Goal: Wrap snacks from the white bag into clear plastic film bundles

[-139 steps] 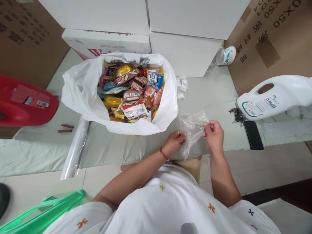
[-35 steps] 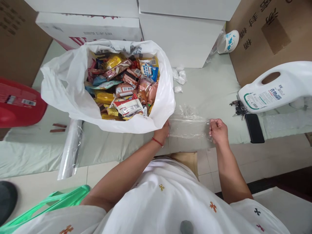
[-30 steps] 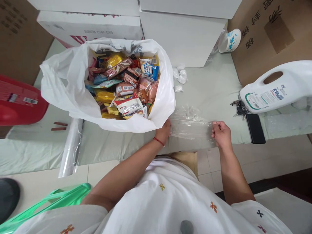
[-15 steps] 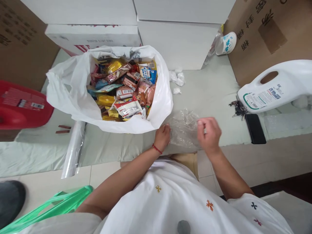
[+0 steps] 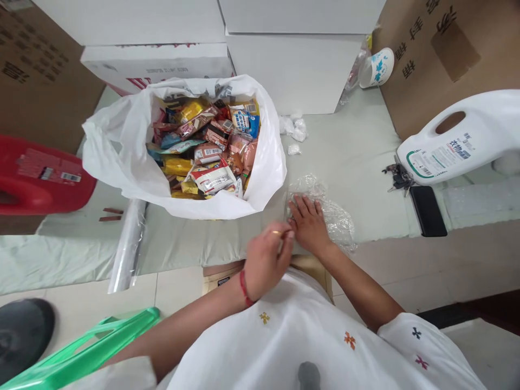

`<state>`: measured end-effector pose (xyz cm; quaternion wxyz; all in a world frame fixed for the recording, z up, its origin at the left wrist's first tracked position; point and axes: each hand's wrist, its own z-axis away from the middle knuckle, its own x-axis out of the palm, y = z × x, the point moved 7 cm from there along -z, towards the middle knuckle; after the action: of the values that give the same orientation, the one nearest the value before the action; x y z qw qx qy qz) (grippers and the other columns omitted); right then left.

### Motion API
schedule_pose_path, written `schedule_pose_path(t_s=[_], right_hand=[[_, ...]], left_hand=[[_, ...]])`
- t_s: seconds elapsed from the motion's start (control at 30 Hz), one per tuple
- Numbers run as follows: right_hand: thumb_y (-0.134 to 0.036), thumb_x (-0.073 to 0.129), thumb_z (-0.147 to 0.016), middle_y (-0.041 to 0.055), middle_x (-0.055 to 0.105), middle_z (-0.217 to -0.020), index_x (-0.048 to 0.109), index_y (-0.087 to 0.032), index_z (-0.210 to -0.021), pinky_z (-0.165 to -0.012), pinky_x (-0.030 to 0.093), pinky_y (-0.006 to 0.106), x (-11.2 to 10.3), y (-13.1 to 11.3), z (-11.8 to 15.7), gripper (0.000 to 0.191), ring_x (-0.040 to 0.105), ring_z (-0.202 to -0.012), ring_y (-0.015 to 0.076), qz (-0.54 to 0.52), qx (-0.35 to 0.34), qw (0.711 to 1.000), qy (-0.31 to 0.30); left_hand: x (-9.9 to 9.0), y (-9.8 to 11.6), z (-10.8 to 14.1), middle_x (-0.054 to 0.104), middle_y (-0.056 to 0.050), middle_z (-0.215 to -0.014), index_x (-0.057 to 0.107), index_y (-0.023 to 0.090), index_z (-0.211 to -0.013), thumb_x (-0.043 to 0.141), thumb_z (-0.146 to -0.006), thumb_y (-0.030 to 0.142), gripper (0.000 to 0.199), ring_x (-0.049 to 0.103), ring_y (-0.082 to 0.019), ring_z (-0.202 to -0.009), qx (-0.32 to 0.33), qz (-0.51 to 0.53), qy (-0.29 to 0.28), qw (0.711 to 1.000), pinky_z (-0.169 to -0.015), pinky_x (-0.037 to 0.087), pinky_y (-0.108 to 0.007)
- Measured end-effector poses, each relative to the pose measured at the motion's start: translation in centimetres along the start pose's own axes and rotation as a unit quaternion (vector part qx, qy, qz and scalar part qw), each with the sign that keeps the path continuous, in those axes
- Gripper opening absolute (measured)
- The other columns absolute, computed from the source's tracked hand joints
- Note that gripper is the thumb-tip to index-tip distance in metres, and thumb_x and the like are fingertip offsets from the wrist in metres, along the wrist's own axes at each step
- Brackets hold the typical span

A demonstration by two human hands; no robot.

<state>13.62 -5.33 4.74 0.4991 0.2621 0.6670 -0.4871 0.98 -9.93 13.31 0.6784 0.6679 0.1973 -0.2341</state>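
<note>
Crumpled clear plastic film (image 5: 340,219) lies on the cloth-covered table near its front edge. My right hand (image 5: 311,223) rests palm down on the film with its fingers spread. Raised beside it, my left hand (image 5: 270,254) is curled, thumb and fingers drawn together close to the right fingertips. Whatever it may pinch is too small to make out. Behind and to the left stands an open white plastic bag (image 5: 268,189) full of small wrapped snacks (image 5: 213,176). Several little white crumpled bundles (image 5: 294,129) lie right of the bag.
At the left are a red jug (image 5: 52,189) and a clear film roll (image 5: 128,244). On the right lie a white detergent bottle (image 5: 447,151), keys (image 5: 398,177) and a black phone (image 5: 428,211). White boxes (image 5: 292,70) line the back, near a paper cup (image 5: 377,67).
My right hand has moved left and opened flat on the film. The left hand has lifted off the film's left edge toward my body. The film now lies spread further right.
</note>
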Motion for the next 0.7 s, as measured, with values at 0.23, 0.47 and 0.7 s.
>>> schedule_pose_path(t_s=[0.23,0.47,0.7], right_hand=[[-0.024,0.052,-0.097,0.0178,0.037,-0.165,0.041,-0.011,-0.159,-0.129,0.011,0.058,0.3,0.3,0.5,0.064,0.025,-0.157,0.0348,-0.012,0.012,1.000,-0.011],[-0.026,0.039,-0.104,0.0109,0.067,-0.138,0.069,-0.024,-0.132,-0.118,0.039,0.049,-4.6,1.9,4.4,0.042,0.052,-0.139,0.0265,-0.161,0.008,0.983,0.093],[-0.050,0.046,-0.097,0.0081,0.072,-0.086,0.071,-0.021,-0.087,-0.077,0.047,0.034,-9.5,13.4,-0.2,0.039,0.062,-0.081,0.0228,-0.156,0.283,0.935,0.146]], left_hand=[[8.1,-0.8,-10.7,0.054,-0.017,-0.153,0.057,0.013,-0.142,0.027,-0.106,0.033,0.051,0.041,-0.029,-0.149,0.082,-0.172,-0.053,0.980,-0.125,0.023,-0.056],[8.2,-4.6,-9.7,0.030,-0.014,-0.169,0.036,0.012,-0.161,0.021,-0.107,0.047,0.065,0.026,-0.028,-0.158,0.087,-0.299,-0.067,0.948,-0.127,0.019,-0.058],[8.3,-5.1,-8.6,0.018,-0.021,-0.171,0.025,0.004,-0.163,0.031,-0.100,0.068,0.090,0.017,-0.033,-0.160,0.112,-0.348,-0.086,0.927,-0.124,0.019,-0.063]])
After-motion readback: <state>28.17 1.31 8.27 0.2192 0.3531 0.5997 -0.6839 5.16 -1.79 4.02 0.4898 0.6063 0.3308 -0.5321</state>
